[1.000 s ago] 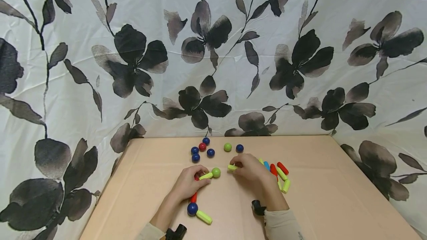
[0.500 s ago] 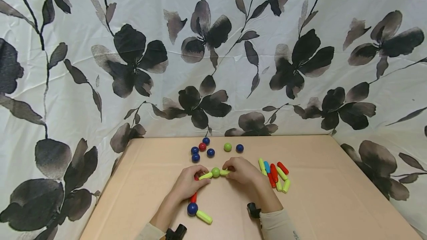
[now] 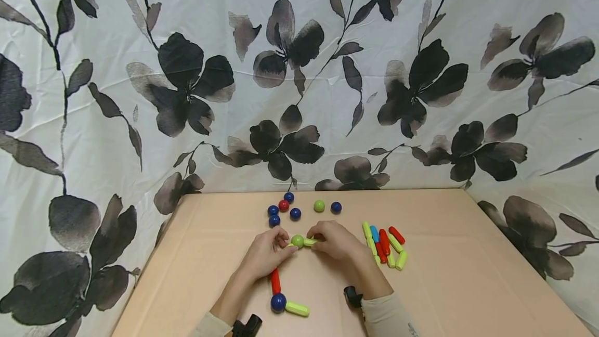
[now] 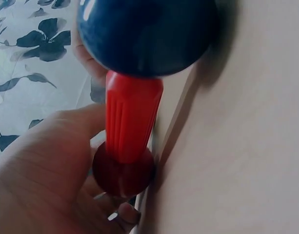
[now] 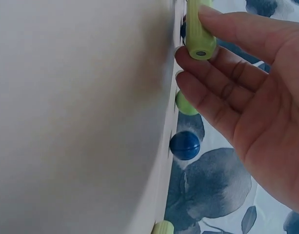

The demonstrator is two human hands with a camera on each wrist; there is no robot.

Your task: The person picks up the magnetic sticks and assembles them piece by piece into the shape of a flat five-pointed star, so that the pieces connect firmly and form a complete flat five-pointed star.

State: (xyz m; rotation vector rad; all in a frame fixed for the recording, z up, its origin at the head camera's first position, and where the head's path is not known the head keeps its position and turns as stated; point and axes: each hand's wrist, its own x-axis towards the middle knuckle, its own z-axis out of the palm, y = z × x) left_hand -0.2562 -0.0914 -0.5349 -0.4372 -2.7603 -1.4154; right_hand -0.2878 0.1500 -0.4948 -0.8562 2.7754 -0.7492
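In the head view my left hand holds the corner of a joined chain of sticks and balls. The left wrist view shows its fingers around a dark red ball, with a red stick running from it to a big blue ball. A short yellow-green stick extends right from that blue ball. Beyond my left fingertips sits a green ball, partly hiding the stick behind it. My right hand pinches a yellow-green stick between thumb and fingers, its far end against the green ball.
Several loose balls lie at the back of the table, among them a red ball and a green ball. Right of my right hand is a cluster of sticks, including a blue stick and a red stick.
My right hand has moved left, bringing its yellow-green stick to the green ball. The green ball has shifted slightly left. The chain's lower end, with the blue ball, has swung right and nearer.
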